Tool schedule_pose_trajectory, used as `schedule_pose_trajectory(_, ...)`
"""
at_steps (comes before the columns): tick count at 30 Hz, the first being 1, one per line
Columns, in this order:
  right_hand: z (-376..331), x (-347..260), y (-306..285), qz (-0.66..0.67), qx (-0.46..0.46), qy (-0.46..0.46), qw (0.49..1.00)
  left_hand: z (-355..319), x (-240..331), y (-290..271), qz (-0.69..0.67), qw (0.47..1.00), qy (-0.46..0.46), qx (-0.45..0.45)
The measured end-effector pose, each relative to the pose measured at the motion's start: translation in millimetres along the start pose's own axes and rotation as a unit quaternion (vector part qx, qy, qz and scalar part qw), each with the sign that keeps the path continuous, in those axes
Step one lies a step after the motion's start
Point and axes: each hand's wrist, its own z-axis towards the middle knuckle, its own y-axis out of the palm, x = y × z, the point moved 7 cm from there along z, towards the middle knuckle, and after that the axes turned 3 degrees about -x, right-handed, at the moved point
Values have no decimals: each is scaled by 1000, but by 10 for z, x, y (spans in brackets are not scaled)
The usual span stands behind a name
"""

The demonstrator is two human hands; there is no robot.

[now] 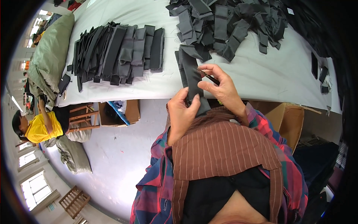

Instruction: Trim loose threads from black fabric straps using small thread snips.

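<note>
My left hand (pixel 182 112) pinches the lower part of a black fabric strip (pixel 191 71) at the table's near edge, thumb on top. The strip runs away from me over the white table, its lower end over my apron. Beside it, my right hand (pixel 225 89) has its thumb and fingertips at the strip's right edge. A slim black tool (pixel 212 78) lies in that hand; its exact kind is hard to make out. Just beyond the strip spreads a loose heap of black fabric pieces (pixel 220 26). Further left, similar strips lie in an overlapping row (pixel 115 54).
The white table (pixel 149 87) stretches ahead of me. A large grey-green sack (pixel 52 52) rests at its left end, near a person in yellow (pixel 44 127). Cardboard boxes stand below the edge, one on the left (pixel 132 112) and one on the right (pixel 291 121).
</note>
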Motion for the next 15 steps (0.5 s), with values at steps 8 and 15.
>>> schedule_pose_trajectory(8, 23, -17, 25, 124, -21, 57, 990, -31, -25, 148, -83, 992, -56, -75)
schedule_pose_trajectory(15, -54, -96, 167, 260, -84, 99, 957, 286, 41, 49, -248, 961, -67, -100)
